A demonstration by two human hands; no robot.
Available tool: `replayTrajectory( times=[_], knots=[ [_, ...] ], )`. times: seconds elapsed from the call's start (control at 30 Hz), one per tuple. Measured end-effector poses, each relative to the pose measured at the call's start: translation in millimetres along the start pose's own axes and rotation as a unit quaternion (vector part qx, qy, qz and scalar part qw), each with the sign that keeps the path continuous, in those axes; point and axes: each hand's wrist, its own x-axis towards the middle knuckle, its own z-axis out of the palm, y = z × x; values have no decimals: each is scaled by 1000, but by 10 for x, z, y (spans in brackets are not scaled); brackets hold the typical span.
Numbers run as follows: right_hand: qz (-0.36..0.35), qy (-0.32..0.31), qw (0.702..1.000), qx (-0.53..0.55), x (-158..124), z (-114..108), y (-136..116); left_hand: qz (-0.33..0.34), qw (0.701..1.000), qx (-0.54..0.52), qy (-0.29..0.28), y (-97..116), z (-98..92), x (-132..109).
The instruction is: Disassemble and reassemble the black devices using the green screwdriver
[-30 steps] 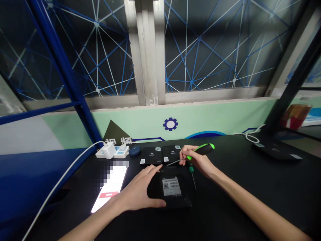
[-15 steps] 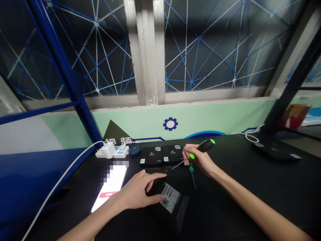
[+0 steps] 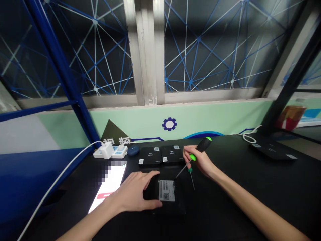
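My left hand (image 3: 132,191) lies over the left side of a black square device (image 3: 170,197), thumb along its far edge and fingers along its near edge. A white barcode label (image 3: 167,190) faces up on that device. My right hand (image 3: 199,161) holds a screwdriver with a black and green handle (image 3: 203,145), its thin shaft (image 3: 183,169) angled down toward the device's far right corner. The tip stands just off the device. A smaller green-handled screwdriver (image 3: 191,177) lies just below my right hand.
Two black square devices (image 3: 160,155) lie side by side beyond my hands. Farther left are a blue round object (image 3: 133,151), a white power strip (image 3: 112,152) with a charger, and a lit phone (image 3: 107,189). A white cable trails left; another black device (image 3: 273,152) sits right.
My left hand has turned the black device from a tilted position so its label sits straight. The screwdriver in my right hand now stands more upright.
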Motion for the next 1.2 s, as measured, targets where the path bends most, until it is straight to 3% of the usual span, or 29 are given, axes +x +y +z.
replayTrajectory(
  times=[0.13, 0.4, 0.53, 0.73, 0.9, 1.0, 1.2],
  knots=[
    [-1, -4, 999, -43, -2, 11, -23, 12, 999, 9, -39, -32, -64, -6],
    [-17, -19, 994, -109, 46, 110, -120, -4, 999, 37, -22, -16, 60, 26],
    [3, -66, 978, -197, 114, 235, -167, -14, 999, 35, -14, 9, 83, 43],
    [-28, -127, 958, -256, 209, 387, -201, -25, 999, 25, -17, 3, 87, 69],
    [-27, -110, 968, -225, 185, 310, -100, -25, 999, 8, -19, -31, 126, 73],
    [-39, -52, 977, -204, 111, 241, 18, -39, 999, 2, -21, -14, 114, 67],
    [-55, -20, 995, -80, -14, 176, 176, -44, 998, -1, -38, 77, -65, 79]
  ],
)
